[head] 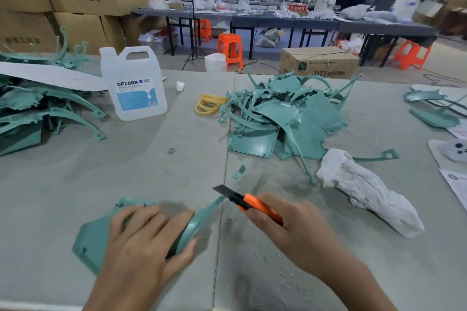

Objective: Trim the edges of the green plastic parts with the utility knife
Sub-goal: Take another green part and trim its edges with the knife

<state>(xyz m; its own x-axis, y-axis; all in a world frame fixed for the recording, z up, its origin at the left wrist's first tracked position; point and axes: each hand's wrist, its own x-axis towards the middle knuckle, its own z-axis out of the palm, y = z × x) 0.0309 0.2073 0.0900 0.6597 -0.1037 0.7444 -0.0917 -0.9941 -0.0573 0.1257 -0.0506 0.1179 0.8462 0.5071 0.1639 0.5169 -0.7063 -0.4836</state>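
We see our left hand (144, 235) pressing a green plastic part (93, 237) flat on the grey table (75, 179), while our right hand (293, 230) grips the orange utility knife (252, 203), blade out, near the part's thin tip

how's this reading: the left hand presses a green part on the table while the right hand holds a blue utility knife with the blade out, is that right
Not quite. The head view shows that the utility knife is orange, not blue. The rest stands: the left hand presses a green part on the table, while the right hand holds the knife with the blade out.
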